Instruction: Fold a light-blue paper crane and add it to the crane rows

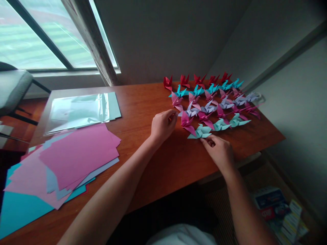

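I see both hands over a desk [158,163] beside rows of cranes [217,98], with 5 red ones in the back row. The left hand [162,126] is curled narrow, thumb against forefinger, its fingertips just beside a magenta crane [187,123]; I cannot tell whether anything sits in that pinch. The right hand [219,152] is also narrow, its fingertips closed on the near edge of a teal crane [200,131], which stands at the front left corner of the rows, touching the magenta crane. Loose paper [76,156] in pink, lilac and teal lies well apart to the left, with a clear sleeve [81,110] behind it. Boxes [278,211] on the floor at lower right carry print too blurred to read.
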`<action>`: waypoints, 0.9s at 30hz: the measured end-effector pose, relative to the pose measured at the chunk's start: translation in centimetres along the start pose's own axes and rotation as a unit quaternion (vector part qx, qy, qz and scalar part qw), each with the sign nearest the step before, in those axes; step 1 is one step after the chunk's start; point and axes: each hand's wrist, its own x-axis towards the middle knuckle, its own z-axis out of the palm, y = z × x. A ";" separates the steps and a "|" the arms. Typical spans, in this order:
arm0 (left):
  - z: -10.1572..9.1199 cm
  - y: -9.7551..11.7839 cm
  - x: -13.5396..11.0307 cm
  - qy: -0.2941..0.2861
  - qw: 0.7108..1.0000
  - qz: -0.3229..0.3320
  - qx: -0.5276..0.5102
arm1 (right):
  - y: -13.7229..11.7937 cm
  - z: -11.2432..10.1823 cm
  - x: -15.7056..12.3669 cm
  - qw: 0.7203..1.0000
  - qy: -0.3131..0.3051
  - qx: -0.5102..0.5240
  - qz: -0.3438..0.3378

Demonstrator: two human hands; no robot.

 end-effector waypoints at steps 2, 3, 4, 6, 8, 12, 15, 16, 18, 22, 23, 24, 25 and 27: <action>0.0 0.0 0.0 0.000 1.000 0.002 -0.002 | -0.1 0.1 0.0 1.000 -0.002 -0.001 0.000; 0.0 -0.1 0.0 0.000 1.000 0.003 -0.003 | -0.1 0.1 0.1 1.000 -0.002 -0.002 0.001; 0.1 -0.1 0.0 0.000 1.000 0.003 -0.003 | -0.1 0.1 0.1 1.000 -0.003 -0.003 0.002; 0.1 -0.1 0.0 0.001 1.000 0.003 -0.004 | -0.1 0.1 0.1 1.000 -0.004 -0.005 0.004; 0.1 -0.2 0.0 0.001 1.000 0.003 -0.005 | -0.1 0.1 0.1 1.000 -0.004 -0.005 0.006; 0.2 -0.2 0.0 0.004 1.000 0.004 -0.008 | -0.2 0.2 0.1 1.000 -0.007 -0.005 0.011; 0.1 -0.1 0.0 0.005 1.000 0.007 -0.009 | -0.2 0.2 0.1 1.000 -0.005 -0.004 0.011; 0.1 -0.1 0.0 0.006 1.000 0.007 -0.009 | -0.2 0.2 0.1 1.000 -0.006 -0.003 0.011; 0.1 -0.1 0.0 0.008 1.000 0.008 -0.010 | -0.2 0.2 0.1 1.000 -0.008 -0.001 0.012; 0.1 -0.1 0.0 0.011 1.000 0.010 -0.010 | -0.2 0.3 0.2 1.000 -0.005 -0.005 0.013; 0.1 -0.1 0.0 0.012 1.000 0.011 -0.010 | -0.2 0.3 0.2 1.000 -0.005 -0.004 0.011; 0.1 -0.1 0.0 0.014 1.000 0.013 -0.011 | -0.2 0.3 0.2 1.000 -0.005 0.001 0.010; 0.1 -0.1 0.0 0.016 1.000 0.014 -0.012 | -0.2 0.3 0.1 1.000 -0.006 0.013 0.009; 0.1 -0.2 0.0 0.020 0.999 0.020 -0.016 | 0.0 0.1 -0.1 0.999 -0.010 0.047 0.013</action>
